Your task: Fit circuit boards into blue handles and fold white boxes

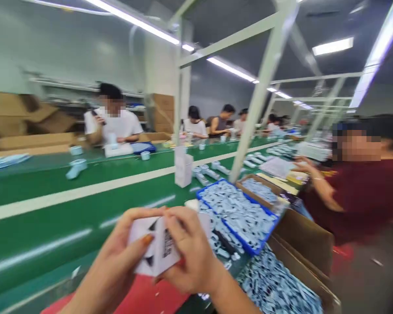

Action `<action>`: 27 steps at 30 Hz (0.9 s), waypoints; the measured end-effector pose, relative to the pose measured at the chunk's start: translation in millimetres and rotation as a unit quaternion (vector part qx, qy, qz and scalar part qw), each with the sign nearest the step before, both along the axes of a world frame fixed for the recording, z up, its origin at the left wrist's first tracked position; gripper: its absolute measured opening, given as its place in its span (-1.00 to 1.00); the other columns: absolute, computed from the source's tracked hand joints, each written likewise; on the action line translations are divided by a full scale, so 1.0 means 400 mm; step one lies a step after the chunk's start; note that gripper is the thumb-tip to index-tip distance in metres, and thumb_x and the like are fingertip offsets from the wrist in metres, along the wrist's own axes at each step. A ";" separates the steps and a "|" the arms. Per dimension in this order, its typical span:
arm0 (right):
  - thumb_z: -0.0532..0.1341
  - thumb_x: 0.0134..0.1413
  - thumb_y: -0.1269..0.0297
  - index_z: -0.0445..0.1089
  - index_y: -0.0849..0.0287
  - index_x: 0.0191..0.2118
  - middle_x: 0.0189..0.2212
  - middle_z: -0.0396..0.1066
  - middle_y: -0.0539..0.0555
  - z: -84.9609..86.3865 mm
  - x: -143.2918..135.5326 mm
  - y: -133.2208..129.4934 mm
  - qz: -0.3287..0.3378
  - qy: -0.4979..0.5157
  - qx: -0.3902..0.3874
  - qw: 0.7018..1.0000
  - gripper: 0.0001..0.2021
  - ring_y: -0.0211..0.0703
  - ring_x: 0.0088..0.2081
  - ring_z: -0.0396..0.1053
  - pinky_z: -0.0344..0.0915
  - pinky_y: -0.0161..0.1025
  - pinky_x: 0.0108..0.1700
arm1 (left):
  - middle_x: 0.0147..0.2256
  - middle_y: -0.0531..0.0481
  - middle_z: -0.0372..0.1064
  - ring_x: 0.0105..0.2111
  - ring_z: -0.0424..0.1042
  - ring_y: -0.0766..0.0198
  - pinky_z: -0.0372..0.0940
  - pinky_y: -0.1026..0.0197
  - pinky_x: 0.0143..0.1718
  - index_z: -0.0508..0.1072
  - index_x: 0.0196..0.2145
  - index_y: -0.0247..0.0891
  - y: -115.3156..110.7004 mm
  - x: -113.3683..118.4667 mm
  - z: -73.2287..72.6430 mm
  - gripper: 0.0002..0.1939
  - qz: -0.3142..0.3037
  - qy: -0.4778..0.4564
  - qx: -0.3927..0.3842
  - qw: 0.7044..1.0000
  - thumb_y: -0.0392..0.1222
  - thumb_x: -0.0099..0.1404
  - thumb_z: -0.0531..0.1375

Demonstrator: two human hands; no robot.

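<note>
A small white carton (160, 258) with black print and dark triangular marks is held between my two hands, low in the middle of the view. My left hand (122, 246) is closed around its left side, thumb lying across the front face. My right hand (198, 250) grips the right side, with fingers over the top edge. The box is tilted, and my fingers cover much of it. Beneath my hands is a red surface (150, 296). A tall white box (183, 168) stands beyond them on the green conveyor belt (124, 196).
Right of my hands, a blue tray (258, 251) holds many light-blue parts. A cardboard box (301, 231) with more parts sits below it. A white post (258, 96) rises behind the tray. A person in dark red (367, 196) is at the right; several others work along the belt.
</note>
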State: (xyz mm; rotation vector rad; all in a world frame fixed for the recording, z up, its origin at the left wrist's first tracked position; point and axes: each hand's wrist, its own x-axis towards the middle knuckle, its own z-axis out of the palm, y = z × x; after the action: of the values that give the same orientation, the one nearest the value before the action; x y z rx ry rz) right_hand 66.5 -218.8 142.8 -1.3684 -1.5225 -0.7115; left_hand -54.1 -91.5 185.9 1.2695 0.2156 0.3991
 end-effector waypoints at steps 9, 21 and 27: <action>0.19 0.32 0.14 -0.10 0.19 0.50 0.25 0.11 0.31 -0.034 -0.014 -0.029 0.021 0.058 -0.030 0.998 -0.24 0.18 0.27 0.18 0.27 0.19 0.27 | -0.05 0.00 0.38 -0.42 0.42 0.36 0.43 0.32 -0.45 0.29 0.00 -0.07 -0.005 0.020 -0.037 -0.62 -0.101 -0.036 -0.028 0.994 0.01 0.34 0.33; 0.19 0.34 0.07 -0.08 0.24 0.49 0.27 0.12 0.34 -0.057 -0.009 -0.024 0.000 0.047 -0.039 0.998 -0.24 0.19 0.28 0.18 0.24 0.19 0.29 | -0.13 -0.03 0.42 -0.36 0.42 0.29 0.38 0.34 -0.42 0.24 0.09 -0.11 0.015 0.018 -0.047 -0.55 -0.078 -0.016 0.041 0.996 -0.01 0.34 0.27; 0.14 0.35 0.04 -0.08 0.25 0.48 0.26 0.14 0.36 -0.051 -0.006 -0.025 -0.025 0.037 -0.036 0.998 -0.26 0.22 0.29 0.18 0.27 0.25 0.28 | -0.08 -0.08 0.45 -0.26 0.48 0.19 0.44 0.30 -0.33 0.32 0.13 -0.09 0.026 0.015 -0.057 -0.51 -0.106 -0.046 0.044 0.992 0.04 0.33 0.32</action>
State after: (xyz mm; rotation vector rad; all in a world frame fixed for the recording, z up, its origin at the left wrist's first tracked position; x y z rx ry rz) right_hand 63.9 -228.9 122.5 -1.4753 -1.4729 -0.6336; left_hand -47.9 -81.2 163.2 1.3430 -0.0153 0.2854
